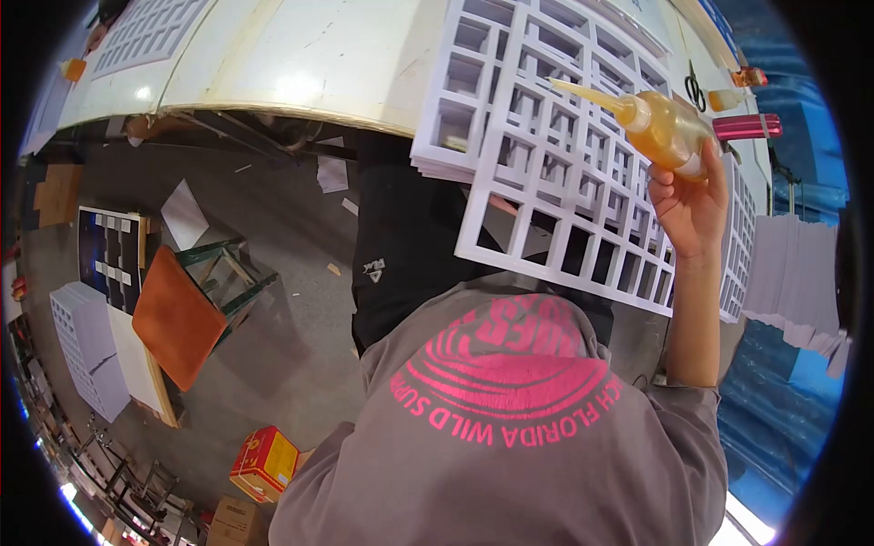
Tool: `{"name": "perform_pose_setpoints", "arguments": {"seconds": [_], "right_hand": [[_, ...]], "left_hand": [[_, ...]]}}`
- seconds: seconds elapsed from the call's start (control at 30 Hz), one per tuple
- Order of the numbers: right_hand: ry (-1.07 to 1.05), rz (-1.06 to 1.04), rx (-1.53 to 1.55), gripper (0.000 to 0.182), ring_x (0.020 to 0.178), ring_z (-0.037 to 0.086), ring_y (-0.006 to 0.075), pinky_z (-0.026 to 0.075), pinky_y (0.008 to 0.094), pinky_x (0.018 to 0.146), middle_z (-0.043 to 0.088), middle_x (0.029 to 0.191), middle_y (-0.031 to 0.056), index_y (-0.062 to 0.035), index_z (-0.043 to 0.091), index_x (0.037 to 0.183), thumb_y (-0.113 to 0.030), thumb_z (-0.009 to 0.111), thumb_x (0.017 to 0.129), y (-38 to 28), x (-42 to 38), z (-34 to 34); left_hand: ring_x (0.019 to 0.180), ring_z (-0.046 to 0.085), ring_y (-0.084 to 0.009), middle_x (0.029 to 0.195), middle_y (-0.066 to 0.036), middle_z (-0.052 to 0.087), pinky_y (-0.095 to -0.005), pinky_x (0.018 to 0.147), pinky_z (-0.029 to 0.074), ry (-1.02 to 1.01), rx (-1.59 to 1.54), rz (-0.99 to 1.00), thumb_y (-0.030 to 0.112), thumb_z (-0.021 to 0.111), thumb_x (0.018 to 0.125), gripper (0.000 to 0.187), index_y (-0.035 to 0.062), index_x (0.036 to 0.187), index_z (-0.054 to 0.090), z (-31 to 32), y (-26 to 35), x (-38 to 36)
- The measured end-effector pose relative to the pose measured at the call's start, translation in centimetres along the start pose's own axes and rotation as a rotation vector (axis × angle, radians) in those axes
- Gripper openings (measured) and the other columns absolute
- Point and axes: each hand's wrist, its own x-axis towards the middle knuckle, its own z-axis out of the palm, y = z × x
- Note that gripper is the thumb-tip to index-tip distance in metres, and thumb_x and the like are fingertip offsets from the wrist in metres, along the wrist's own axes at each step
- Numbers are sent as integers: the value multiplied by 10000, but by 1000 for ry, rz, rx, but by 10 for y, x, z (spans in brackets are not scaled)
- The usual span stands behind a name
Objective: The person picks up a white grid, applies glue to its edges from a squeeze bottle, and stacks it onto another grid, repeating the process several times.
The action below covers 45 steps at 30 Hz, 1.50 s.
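My right hand [694, 205] is wrapped round a squeeze bottle [669, 136] of amber liquid, tilted with its long pointed nozzle toward the upper left. Below the bottle lies a white lattice panel [490, 164] with many rectangular openings; its near edge juts past the table toward my lap. More white lattice pieces are stacked underneath at its left. The bottle overlaps the panel's far right part in this view, and the nozzle tip is over its upper bars. My left hand is out of sight; only the left sleeve [314, 469] shows at the bottom.
Beyond the panel on the white table [300, 64] lie black scissors [695, 88], a pink object [751, 126] and small amber containers. A stool [179, 318] with an orange-brown seat, paper scraps and a red-yellow box [264, 464] are on the floor. Blue sheeting [815, 118] hangs at right.
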Motion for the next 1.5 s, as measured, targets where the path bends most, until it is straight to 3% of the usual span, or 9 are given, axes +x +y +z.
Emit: {"name": "perform_pose_setpoints", "arguments": {"seconds": [0.37, 0.63, 0.83, 0.93, 1.0, 1.07, 1.17, 1.33, 1.5], "right_hand": [[-127, 26, 24, 370, 662, 562, 201, 472, 250, 548, 588, 946, 125, -34, 498, 1105, -312, 574, 874, 8, -10, 32], [-23, -35, 58, 394, 644, 584, 190, 505, 246, 536, 585, 891, 125, -22, 500, 1063, -308, 634, 828, 0, -7, -12], [62, -85, -12, 461, 674, 606, 184, 517, 253, 587, 577, 911, 126, -20, 491, 1088, -319, 679, 792, -7, 0, -43], [41, -117, -73, 467, 723, 614, 185, 517, 246, 634, 580, 939, 121, -25, 490, 1104, -311, 682, 788, -7, 7, -61], [35, -136, -95, 466, 739, 615, 187, 518, 246, 646, 580, 948, 121, -26, 485, 1112, -300, 681, 789, -8, 10, -67], [19, -148, -113, 463, 753, 617, 190, 519, 249, 656, 580, 960, 121, -29, 477, 1122, -285, 677, 792, -8, 10, -73], [-18, -154, -115, 461, 775, 620, 197, 520, 260, 673, 580, 972, 123, -31, 461, 1141, -256, 669, 797, -11, 12, -83], [8, -203, -91, 450, 817, 618, 199, 519, 273, 703, 580, 990, 125, -34, 455, 1140, -233, 667, 797, -21, 14, -88], [-25, -244, -118, 488, 781, 618, 210, 514, 277, 680, 576, 994, 136, -20, 432, 1136, -248, 684, 786, -33, 44, -97]], "left_hand": [[896, 557, -104, 1073, -28, 593, -259, 722, 457, -246, 129, -91, 196, 629, 828, 451, 72, 1241, 499, -25, -13, 5], [915, 562, -104, 1090, -30, 592, -259, 727, 458, -448, 504, -158, 197, 641, 818, 478, 74, 1255, 492, -12, 77, 12], [911, 605, -133, 1140, -62, 595, -278, 718, 489, -246, 1216, -278, 152, 667, 773, 489, 60, 1232, 523, -5, 214, 18], [694, 625, -172, 800, -125, 647, -286, 674, 491, 102, 2020, 76, 105, 583, 787, 176, 2, 923, 630, 83, 291, -9], [804, 612, -144, 901, -108, 641, -275, 704, 487, 471, 1644, 567, 99, 583, 814, 181, 12, 971, 607, 140, 298, -23], [920, 579, -156, 1064, -90, 594, -274, 743, 479, 80, 960, 671, 111, 580, 846, 334, 50, 1170, 526, 164, 288, -7], [1008, 541, -183, 1208, -88, 511, -302, 794, 468, -216, 532, 611, 106, 549, 885, 562, 62, 1383, 293, 234, 267, -9], [1049, 549, -215, 1259, -115, 502, -366, 781, 485, -294, 145, 819, 241, 474, 939, 359, 96, 1264, 424, 244, 258, 13], [1062, 550, -221, 1263, -97, 506, -360, 789, 492, -265, -117, 869, 154, 511, 905, 331, 111, 1225, 445, 228, 282, 1]]}}
